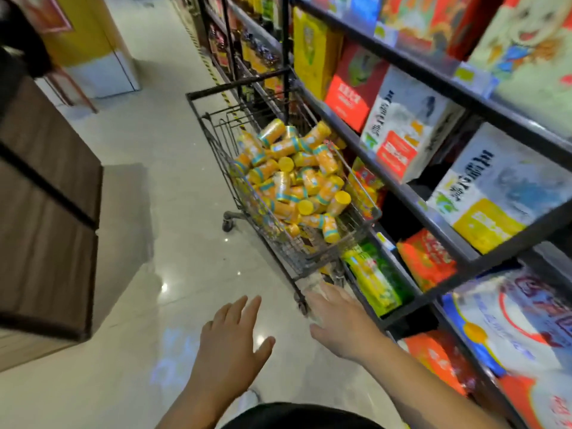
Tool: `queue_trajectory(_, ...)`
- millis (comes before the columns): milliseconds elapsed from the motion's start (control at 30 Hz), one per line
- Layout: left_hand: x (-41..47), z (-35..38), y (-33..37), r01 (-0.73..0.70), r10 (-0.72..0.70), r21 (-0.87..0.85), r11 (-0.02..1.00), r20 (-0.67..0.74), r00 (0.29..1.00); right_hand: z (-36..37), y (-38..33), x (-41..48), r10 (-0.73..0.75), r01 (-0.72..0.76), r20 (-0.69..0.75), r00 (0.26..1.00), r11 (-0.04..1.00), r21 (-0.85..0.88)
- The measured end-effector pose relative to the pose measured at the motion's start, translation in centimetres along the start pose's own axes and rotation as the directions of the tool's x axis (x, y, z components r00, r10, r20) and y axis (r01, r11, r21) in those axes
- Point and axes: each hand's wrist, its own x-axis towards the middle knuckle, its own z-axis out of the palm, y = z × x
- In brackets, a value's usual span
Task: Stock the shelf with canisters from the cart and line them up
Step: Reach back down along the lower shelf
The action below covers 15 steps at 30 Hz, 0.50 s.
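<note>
A wire shopping cart stands in the aisle against the dark shelf unit on the right. It is heaped with several yellow canisters with teal bands, lying at all angles. My left hand hovers over the floor short of the cart, fingers apart and holding nothing. My right hand reaches toward the cart's near lower corner, fingers spread, with nothing in it. The frame is motion-blurred.
The shelf unit holds boxed goods and bright packets on several levels. A brown cabinet stands at the left. Glossy tiled floor runs up the aisle, with a yellow and white pillar at the back.
</note>
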Motion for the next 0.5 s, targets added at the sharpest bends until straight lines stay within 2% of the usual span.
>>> queue_trajectory(100, -0.9, -1.7, -4.3, -0.023, 0.023, 0.034, 0.999, -0.015, 1.000, -0.1, -3.6, 4.9, 0.013, -0.013, -0.003, 1.000, 0.999, -0.031)
queue_trajectory(200, -0.8, -2.8, -7.8, -0.085, 0.096, 0.095, 0.992, -0.115, 0.989, -0.7, -6.7, 8.1, 0.009, -0.009, -0.004, 1.000, 1.000, -0.030)
queue_trajectory(267, 0.4, -3.4, -9.6, -0.096, 0.110, 0.110, 0.989, -0.131, 0.985, -1.4, -8.4, 9.1, 0.010, -0.010, -0.026, 1.000, 1.000, -0.009)
queue_trajectory(433, 5.8, -4.4, -11.4, -0.065, 0.068, 0.040, 0.997, -0.065, 0.996, -3.4, -9.8, 8.8, 0.020, -0.016, -0.075, 0.997, 0.998, 0.061)
queue_trajectory(500, 8.8, -4.4, -11.3, -0.070, 0.072, 0.025, 0.997, -0.080, 0.994, -4.3, -9.4, 8.2, 0.024, -0.017, -0.097, 0.995, 0.998, 0.068)
